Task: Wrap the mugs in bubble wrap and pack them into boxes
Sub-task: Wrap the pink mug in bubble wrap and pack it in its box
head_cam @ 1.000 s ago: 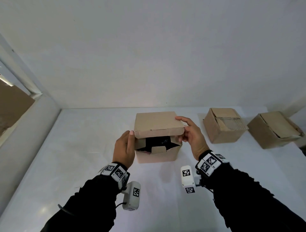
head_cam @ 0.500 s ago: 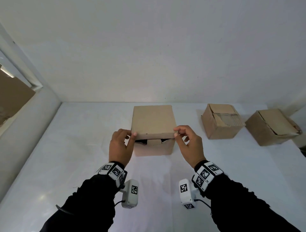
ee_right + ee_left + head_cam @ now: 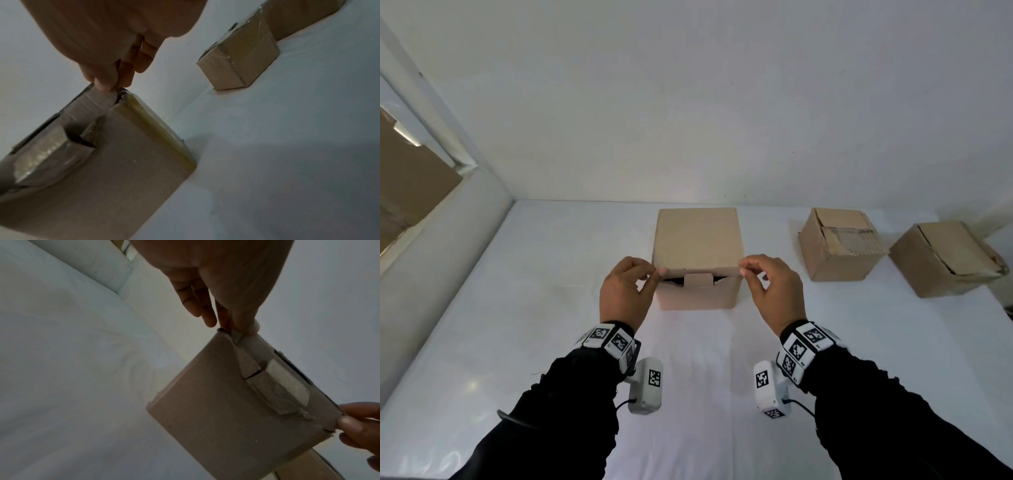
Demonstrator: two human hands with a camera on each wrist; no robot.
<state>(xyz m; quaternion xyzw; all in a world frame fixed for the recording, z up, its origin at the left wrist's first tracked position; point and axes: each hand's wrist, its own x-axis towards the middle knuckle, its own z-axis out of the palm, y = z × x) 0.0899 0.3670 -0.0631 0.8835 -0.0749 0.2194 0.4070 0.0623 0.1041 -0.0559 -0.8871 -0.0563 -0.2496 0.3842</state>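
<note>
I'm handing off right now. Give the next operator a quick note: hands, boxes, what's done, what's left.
Left hand pinches the lid's front-left corner; right hand pinches the front-right.
The centre box sits on the white table; its lid is down but its front edge is untucked, with a dark gap showing.
Two more boxes stand to the right, flaps folded over.
Left to do: tuck the lid shut. No mug visible.
</note>
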